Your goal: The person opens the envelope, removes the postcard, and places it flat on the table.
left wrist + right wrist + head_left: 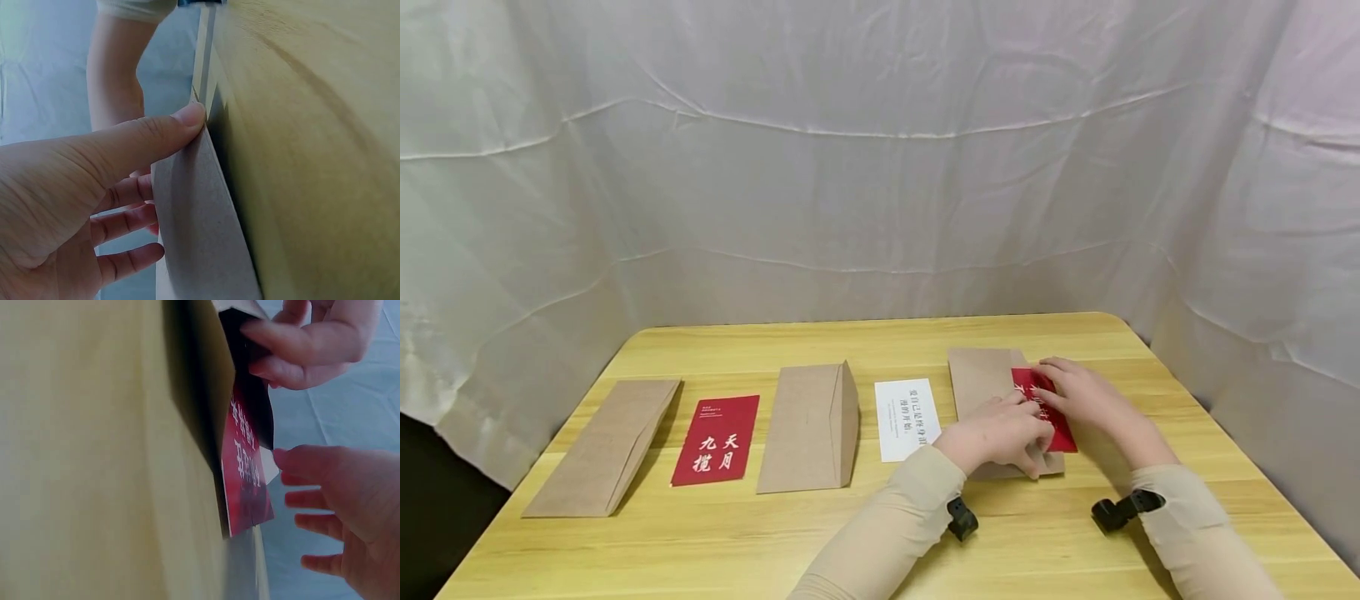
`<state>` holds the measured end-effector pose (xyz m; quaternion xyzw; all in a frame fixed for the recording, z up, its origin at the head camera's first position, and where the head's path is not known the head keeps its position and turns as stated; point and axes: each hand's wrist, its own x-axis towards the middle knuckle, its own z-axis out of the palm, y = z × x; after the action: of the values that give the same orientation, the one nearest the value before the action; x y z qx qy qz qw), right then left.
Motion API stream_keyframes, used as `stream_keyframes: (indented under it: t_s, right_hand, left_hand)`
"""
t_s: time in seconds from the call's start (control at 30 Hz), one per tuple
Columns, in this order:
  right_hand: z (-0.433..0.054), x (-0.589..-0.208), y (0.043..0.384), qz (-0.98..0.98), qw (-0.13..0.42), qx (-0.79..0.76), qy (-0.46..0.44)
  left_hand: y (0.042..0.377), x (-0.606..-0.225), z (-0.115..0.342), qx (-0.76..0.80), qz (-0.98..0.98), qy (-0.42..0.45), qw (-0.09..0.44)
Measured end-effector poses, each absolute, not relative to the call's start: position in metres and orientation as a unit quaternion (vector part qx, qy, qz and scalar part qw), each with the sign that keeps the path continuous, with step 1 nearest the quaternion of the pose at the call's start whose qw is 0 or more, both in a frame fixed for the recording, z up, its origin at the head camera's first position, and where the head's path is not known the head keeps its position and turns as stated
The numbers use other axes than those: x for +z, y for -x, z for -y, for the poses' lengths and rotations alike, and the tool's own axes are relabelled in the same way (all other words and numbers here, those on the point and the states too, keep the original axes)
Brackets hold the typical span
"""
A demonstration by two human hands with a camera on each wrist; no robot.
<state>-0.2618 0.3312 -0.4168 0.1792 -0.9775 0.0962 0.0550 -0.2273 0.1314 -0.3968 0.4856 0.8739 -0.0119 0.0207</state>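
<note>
A brown paper envelope [981, 375] lies at the right of the table in the head view. My left hand [1000, 433] pinches its edge; in the left wrist view the thumb lies over the paper [209, 219]. At the envelope's right side is a red card [1063, 435] with white characters. Seen from the right wrist, the card [245, 487] sits partly between the envelope's paper layers, its lower end sticking out. My right hand [1086, 404] reaches over the card's far end, fingers loosely extended; its thumb [300, 464] is right at the paper's edge.
Left of the hands lie a white printed card [906, 421], a second brown envelope [801, 429] with its flap raised, another red card [717, 437] and a third envelope [606, 446]. White cloth [880, 192] hangs behind the wooden table [775, 550].
</note>
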Motion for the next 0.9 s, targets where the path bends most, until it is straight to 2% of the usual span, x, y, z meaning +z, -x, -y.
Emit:
stream_keyframes:
  t_s: [0.23, 0.43, 0.6, 0.9]
  right_hand:
    - [-0.3305, -0.4190, 0.2669, 0.985, 0.010, 0.094, -0.147]
    - [-0.3322, -0.4202, 0.2642, 0.986, 0.001, 0.093, -0.140]
    - [-0.3341, -0.4212, 0.2642, 0.984, 0.018, 0.096, -0.147]
    - [-0.3344, -0.4199, 0.2661, 0.980, 0.085, 0.064, -0.171]
  left_hand:
    - [0.2260, -0.3970, -0.1314, -0.012, -0.873, -0.487, 0.023]
    - [0.2253, -0.3981, -0.1321, -0.016, -0.875, -0.484, 0.022]
    - [0.2253, -0.3983, -0.1321, -0.016, -0.875, -0.483, 0.025]
    - [0.2269, -0.3994, -0.1316, -0.015, -0.878, -0.477, 0.029]
